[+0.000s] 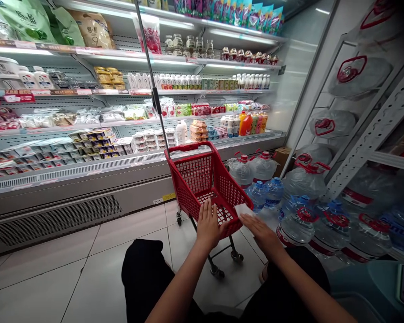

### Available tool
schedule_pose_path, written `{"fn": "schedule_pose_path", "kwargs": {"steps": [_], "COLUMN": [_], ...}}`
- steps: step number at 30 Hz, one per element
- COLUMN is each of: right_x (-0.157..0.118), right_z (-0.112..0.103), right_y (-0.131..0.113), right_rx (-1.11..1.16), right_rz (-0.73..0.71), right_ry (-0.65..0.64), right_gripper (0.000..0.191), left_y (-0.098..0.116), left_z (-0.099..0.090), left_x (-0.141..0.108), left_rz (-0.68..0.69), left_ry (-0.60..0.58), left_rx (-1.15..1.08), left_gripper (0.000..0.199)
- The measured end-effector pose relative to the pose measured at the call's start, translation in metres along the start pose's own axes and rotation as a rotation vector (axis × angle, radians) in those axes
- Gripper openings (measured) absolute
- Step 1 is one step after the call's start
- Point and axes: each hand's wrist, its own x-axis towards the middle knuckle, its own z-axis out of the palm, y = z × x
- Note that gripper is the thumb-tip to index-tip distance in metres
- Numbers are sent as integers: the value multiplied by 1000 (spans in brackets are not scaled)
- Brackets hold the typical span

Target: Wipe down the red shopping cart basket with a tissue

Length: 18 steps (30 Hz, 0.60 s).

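Cart [187, 194] rim meets left hand [208, 225], fingers spread, and right hand [263, 233], fingers together against white cloth [243, 210].

One cart [192, 179] is counted, with three wheels [217, 272] visible; two hands [208, 224]; one white cloth [244, 210]. Right of cart: two red-capped jugs [263, 167] noted far, two blue bottles [257, 195] nearer.

The near rim of the red cart [188, 190] is covered at six o'clock by the left hand [208, 224], its fingers extended. At the rim's four o'clock, a white cloth [243, 210] is touched by the right hand [262, 233]. Bottled water [298, 229] is grouped toward three; stocked refrigerated shelves [121, 123] are seen toward eleven.
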Motion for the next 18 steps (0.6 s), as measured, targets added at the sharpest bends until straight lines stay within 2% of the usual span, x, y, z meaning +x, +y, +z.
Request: {"fn": "schedule_pose_path", "kwargs": {"steps": [3, 5, 7, 9, 12, 14, 16, 18], "right_x": [7, 13, 20, 26, 33, 35, 34, 33], "right_z": [5, 8, 13, 17, 20, 17, 11, 4], "right_y": [34, 41, 28, 1, -41, -49, -33, -1], "right_rx": [-7, -1, 17, 51, 115, 149, 157, 128], "right_rz": [106, 174, 206, 181, 60, -26, -77, -62], "right_ry": [25, 53, 79, 89, 63, 45, 45, 52], "right_gripper": [92, 86, 82, 82, 82, 81, 78, 71], "left_y": [-4, -9, -12, -13, -14, -15, -19, -22], "left_z": [2, 0, -1, -2, -2, -3, -4, -7], "left_x": [1, 5, 9, 8, 2, -5, -10, -14], "left_rz": [8, 10, 12, 11, 27, 48, 67, 77], "left_ry": [-29, -40, -41, -34, -5, 15, 24, 27], "left_rx": [12, 15, 13, 9, -2, -12, -23, -33], "left_gripper": [76, 75, 76, 77, 77, 75, 74, 74]}}
